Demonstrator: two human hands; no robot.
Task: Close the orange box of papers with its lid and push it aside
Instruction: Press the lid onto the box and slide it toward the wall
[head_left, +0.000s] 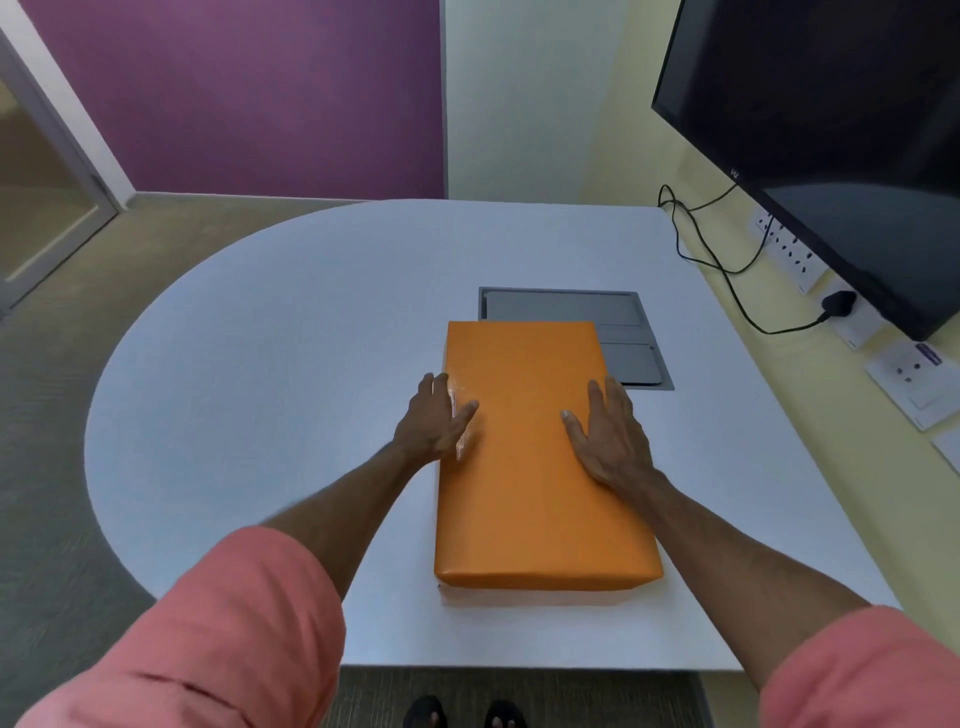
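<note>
Lid (530, 447) seated on orange box (545, 577); box sits near table (260, 338) front edge, right of centre, long axis running front-to-back. Your left hand (434, 421) wraps lid's left edge, right hand (610, 436) flat on lid's right side; fingers spread, pressing, not clamped. Box lies between hands (equally near). Judged next: sideways push.

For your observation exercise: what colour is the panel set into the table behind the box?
Grey panel, clearest in the head view.
</note>
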